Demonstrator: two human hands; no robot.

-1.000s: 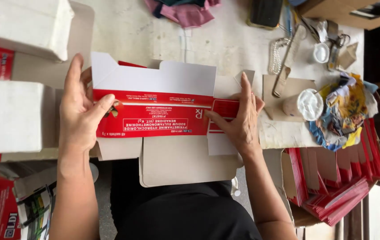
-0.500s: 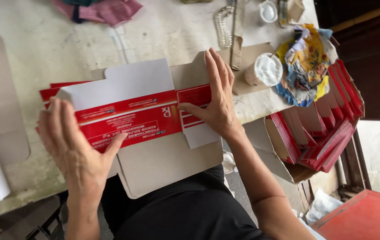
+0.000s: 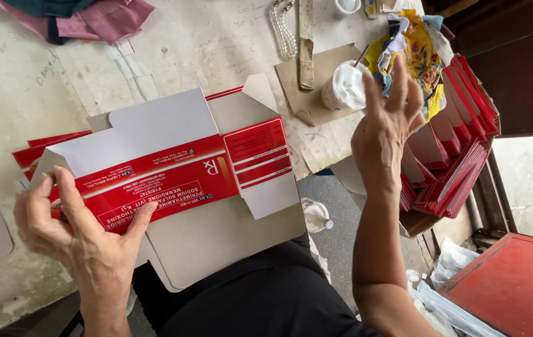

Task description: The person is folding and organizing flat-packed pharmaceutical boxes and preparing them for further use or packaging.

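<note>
A flat red and white carton blank (image 3: 173,168) lies printed side up on a grey card sheet (image 3: 229,243) at the table's near edge. My left hand (image 3: 79,234) pinches the blank's left end, thumb on the red panel. My right hand (image 3: 388,125) is lifted off the blank, fingers spread, holding nothing, beside a small white cup (image 3: 344,86) with a stick in it.
A stack of folded red cartons (image 3: 460,156) stands in a box at the right. A crumpled multicoloured cloth (image 3: 413,43), a bead chain (image 3: 282,31), a wooden strip (image 3: 306,43) and pink cloth (image 3: 92,19) lie on the worn table (image 3: 204,43). A red surface (image 3: 516,287) sits low right.
My right hand has let go of the carton blank's right end and moved up and right toward the white cup. The view has swung right; my left hand stays on the blank.
</note>
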